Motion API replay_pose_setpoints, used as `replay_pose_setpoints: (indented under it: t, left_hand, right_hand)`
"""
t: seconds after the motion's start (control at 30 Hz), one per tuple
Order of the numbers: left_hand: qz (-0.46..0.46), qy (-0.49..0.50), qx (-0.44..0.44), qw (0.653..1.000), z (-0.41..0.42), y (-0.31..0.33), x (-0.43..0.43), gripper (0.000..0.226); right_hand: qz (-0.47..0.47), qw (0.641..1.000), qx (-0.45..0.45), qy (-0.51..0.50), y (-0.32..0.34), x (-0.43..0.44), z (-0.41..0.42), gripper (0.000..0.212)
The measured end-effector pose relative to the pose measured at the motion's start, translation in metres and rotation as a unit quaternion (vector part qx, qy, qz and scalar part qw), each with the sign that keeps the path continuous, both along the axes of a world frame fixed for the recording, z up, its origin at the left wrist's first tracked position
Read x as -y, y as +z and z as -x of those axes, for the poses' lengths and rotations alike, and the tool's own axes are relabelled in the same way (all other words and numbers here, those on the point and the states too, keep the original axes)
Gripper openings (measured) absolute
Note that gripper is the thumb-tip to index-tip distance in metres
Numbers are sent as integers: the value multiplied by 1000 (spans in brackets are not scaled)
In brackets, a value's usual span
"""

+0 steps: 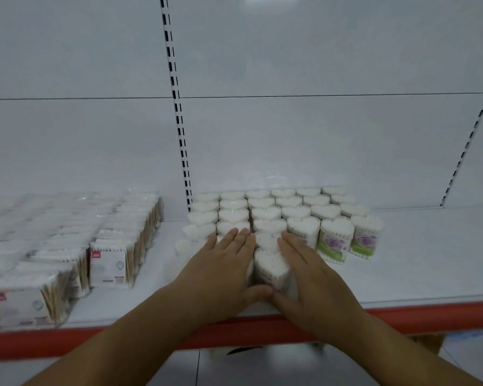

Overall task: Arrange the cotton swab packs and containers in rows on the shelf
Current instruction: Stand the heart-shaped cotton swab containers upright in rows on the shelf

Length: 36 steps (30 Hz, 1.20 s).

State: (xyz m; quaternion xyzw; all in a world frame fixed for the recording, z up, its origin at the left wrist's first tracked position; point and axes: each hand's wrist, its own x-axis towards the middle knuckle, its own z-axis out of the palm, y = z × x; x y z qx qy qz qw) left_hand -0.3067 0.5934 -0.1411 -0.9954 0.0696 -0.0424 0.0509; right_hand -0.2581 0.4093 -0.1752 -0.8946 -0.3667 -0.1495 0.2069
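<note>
Hands lie flat on the stock: the left hand (221, 270) and the right hand (311, 273) flank a heart-shaped container (269, 264) of cotton swabs standing at the front of its row. The left fingers (241, 238) are straight and held together, resting on the tops of the containers just left of it. The right fingers (292, 241) are likewise straight and close together, laid along its right side. Neither set is curled round anything, and the two thumbs nearly meet at the container's front face. Beyond the fingertips the block of heart-shaped containers (265, 211) runs back in rows to the white back panel (318, 135), each showing white swab tips on top. Just right of the right fingers stand two rose-label containers (335, 240), side by side, purple flower over green. Well left of the left fingers, rectangular packs (108, 266) of wooden-stick swabs stand in rows, red-marked labels facing forward. All of it sits on the white shelf (430, 260), whose red front edge (430, 313) passes under the wrists. A slotted upright (179, 121) rises beyond the left fingers
</note>
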Motion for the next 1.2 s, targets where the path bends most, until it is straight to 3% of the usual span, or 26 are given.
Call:
replay_pose_setpoints:
  t: [0.2,0.37,0.47,0.57,0.67,0.77,0.9,1.07,1.2]
  left_hand:
    - [4,-4,-39,999,-1,4,-2,115]
    - [10,-26,-113,993,-5,20,-2,129]
    - [16,-58,-70,996,-22,41,19,121]
    - [20,-106,0,994,-60,67,70,97]
    - [17,-134,-3,991,-99,83,134,71]
    - [20,-119,-48,992,-133,79,198,72]
    - [41,-147,-85,985,-164,79,285,74]
    - [116,-198,-72,971,-198,76,392,75]
    - [106,-235,-99,961,-222,49,464,75]
  right_hand:
    - [55,998,-38,7,14,6,5,102]
    - [51,998,-10,35,43,43,7,79]
    - [117,992,54,0,55,83,-15,69]
    - [208,972,44,-98,70,138,-54,70]
    - [328,916,5,-231,82,199,-86,74]
    - [275,930,-5,-245,80,256,-96,74]
    - [318,926,9,-202,78,340,-84,74]
    - [282,921,-32,-265,85,466,-77,71]
    - [279,912,-56,-294,76,535,-83,68]
